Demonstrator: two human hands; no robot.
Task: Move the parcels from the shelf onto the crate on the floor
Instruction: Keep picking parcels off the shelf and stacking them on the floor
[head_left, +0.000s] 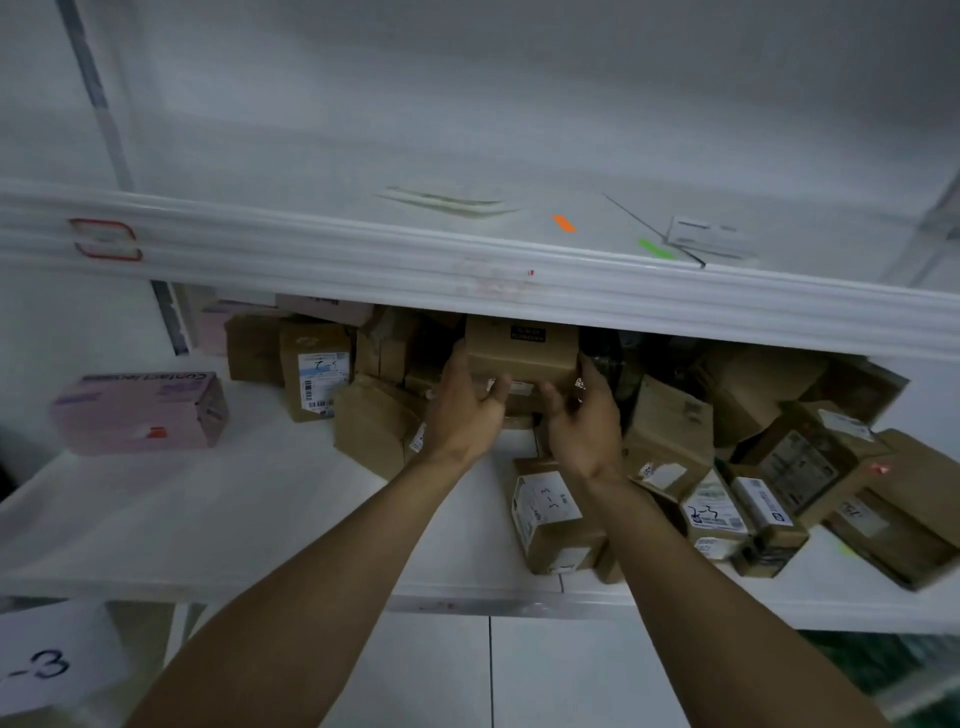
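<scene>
A brown cardboard parcel with a small black label sits atop the pile, just under the upper shelf's edge. My left hand grips its left side and my right hand grips its right side, fingers curled under its front. Around it, several more brown parcels crowd the white shelf: one with a barcode label to the left, one marked "3-1" below my right wrist, others piled to the right. The crate is out of view.
A pink box lies alone at the shelf's left. The upper shelf's thick white rim overhangs the parcels; papers and coloured tags lie on top. A paper sign reading "-3" hangs lower left. White floor tiles show below.
</scene>
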